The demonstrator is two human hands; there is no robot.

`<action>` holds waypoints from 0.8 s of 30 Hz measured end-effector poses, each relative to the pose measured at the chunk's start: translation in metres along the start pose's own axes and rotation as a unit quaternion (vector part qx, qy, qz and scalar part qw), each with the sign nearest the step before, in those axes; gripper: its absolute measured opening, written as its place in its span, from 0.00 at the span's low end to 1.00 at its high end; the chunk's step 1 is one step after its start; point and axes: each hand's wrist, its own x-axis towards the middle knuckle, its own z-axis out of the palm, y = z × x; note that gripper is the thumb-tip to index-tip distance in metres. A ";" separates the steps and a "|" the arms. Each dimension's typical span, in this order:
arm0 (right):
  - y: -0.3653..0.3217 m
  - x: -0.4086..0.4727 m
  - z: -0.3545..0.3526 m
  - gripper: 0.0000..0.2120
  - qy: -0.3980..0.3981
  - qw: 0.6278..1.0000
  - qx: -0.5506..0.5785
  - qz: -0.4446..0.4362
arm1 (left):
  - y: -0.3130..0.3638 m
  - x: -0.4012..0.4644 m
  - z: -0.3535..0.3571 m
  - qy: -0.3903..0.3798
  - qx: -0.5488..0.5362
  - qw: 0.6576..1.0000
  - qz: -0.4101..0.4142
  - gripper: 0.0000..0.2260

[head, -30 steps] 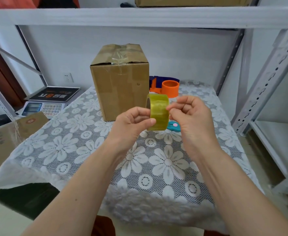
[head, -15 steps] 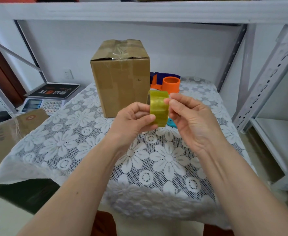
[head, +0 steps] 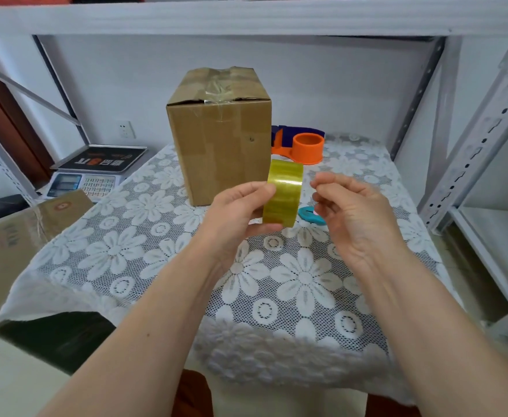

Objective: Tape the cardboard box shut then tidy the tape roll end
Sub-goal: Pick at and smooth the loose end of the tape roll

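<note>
Tape roll (head: 283, 192) sits in the left hand (head: 237, 214), fingers clamped round it, at six o'clock from the taped cardboard box (head: 220, 136). Right hand (head: 355, 212) has just let go, fingers loosely curled, so the end looks tidy.

A white lace cloth (head: 156, 260) with flower patterns covers the table. At its 1 o'clock edge stands an orange and blue dispenser (head: 302, 144). Just right of centre lies a small teal cutter (head: 308, 214), partly hidden. Off the cloth at 10 o'clock sits a scale (head: 93, 173) with a keypad and a dark tray on top. At 9 o'clock leans a flat cardboard sheet (head: 15, 239) tied with string. A grey metal rack (head: 472, 152) rises at 3 o'clock, its shelf (head: 246, 16) spanning the top. A wall socket (head: 125, 130) shows at 11 o'clock.
</note>
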 end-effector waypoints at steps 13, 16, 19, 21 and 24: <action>0.008 -0.003 0.009 0.17 -0.072 0.994 -0.044 0.070 | -0.005 0.000 0.008 -0.104 -0.049 0.993 -0.014 0.12; 0.010 -0.006 0.011 0.18 -0.105 0.992 0.009 0.073 | -0.005 0.001 0.008 -0.097 -0.047 0.994 -0.008 0.08; 0.012 -0.005 0.011 0.19 -0.124 0.990 0.030 0.066 | -0.006 0.001 0.008 -0.087 -0.034 0.996 0.004 0.08; 0.012 -0.003 0.012 0.20 -0.128 0.989 0.046 0.066 | -0.006 0.001 0.008 -0.089 -0.035 0.995 0.006 0.11; 0.013 -0.002 0.012 0.20 -0.134 0.987 0.060 0.066 | -0.005 0.001 0.008 -0.093 -0.039 0.995 0.006 0.12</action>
